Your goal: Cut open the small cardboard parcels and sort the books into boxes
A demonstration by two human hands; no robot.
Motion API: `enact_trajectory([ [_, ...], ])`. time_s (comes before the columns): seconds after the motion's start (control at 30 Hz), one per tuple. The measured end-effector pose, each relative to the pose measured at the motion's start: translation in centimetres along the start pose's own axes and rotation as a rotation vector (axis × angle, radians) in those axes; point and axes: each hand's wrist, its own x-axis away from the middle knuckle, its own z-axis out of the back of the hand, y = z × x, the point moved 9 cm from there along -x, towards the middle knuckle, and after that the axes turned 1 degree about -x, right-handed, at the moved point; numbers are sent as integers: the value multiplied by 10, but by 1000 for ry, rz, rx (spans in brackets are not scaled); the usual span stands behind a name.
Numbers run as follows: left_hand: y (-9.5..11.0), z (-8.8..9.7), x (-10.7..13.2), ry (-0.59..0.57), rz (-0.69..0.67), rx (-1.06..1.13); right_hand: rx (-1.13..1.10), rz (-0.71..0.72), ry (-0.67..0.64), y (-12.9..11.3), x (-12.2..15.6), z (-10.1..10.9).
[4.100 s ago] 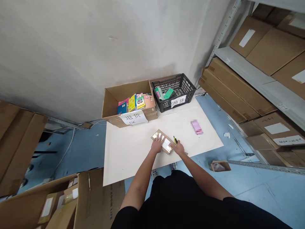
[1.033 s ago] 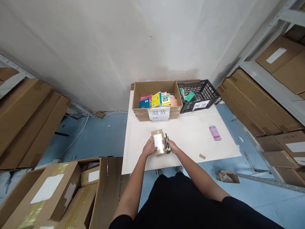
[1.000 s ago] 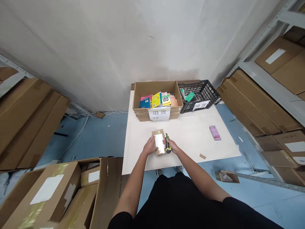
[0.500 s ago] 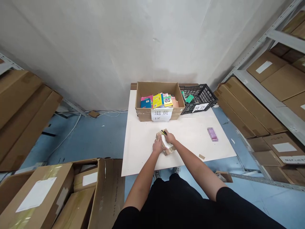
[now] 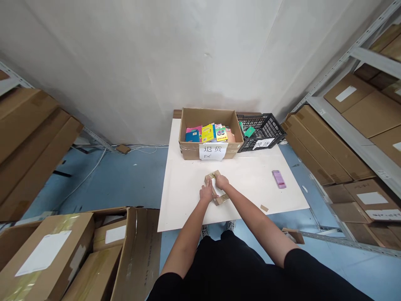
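Parcel (image 5: 218, 191) is held by left fingers (image 5: 208, 182) while apparently worked beneath curled right fingers (image 5: 219, 179), grip unclear; steady bracing is called for.

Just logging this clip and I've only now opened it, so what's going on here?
A person stands at a white-topped table with both hands on a small carton. The left hand rests along its left side, while the right hand is curled at its far end; anything in that grip is hard to make out. Beyond them sit an open cardboard box of booklets and a black crate.
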Motion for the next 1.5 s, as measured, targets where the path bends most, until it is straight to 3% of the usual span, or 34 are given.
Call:
enact_trajectory([
  [0.17,-3,0,-2,7,-1,6,-30,-61,-34,12,2,3],
  [0.37,-4,4,0,33,0,-16,169,-82,-56,33,30,4],
  [0.5,-4,7,3,35,-7,-28,170,-111,-122,74,67,-3],
  [0.57,-3,9,4,33,-9,-53,118,-109,-82,98,91,2],
  [0.73,-1,12,3,46,-4,-86,16,-121,48,159,150,35],
  [0.8,5,9,5,73,-2,-74,-50,-136,180,174,162,53],
  [0.9,20,-3,14,143,10,-63,-184,-213,346,180,155,61],
  [1.03,42,-29,38,203,65,-56,-345,-211,392,152,109,52],
  [1.13,50,-41,54,173,93,-81,-292,-232,432,138,80,67],
  [1.23,54,-32,57,165,56,-145,-213,-223,435,137,67,89],
  [1.3,59,-19,51,188,-17,-174,-285,-189,402,142,65,96],
  [1.4,68,-10,36,164,-147,-198,-504,-134,286,153,69,91],
  [1.5,69,-18,21,97,-194,-237,-586,-128,172,165,76,85],
])
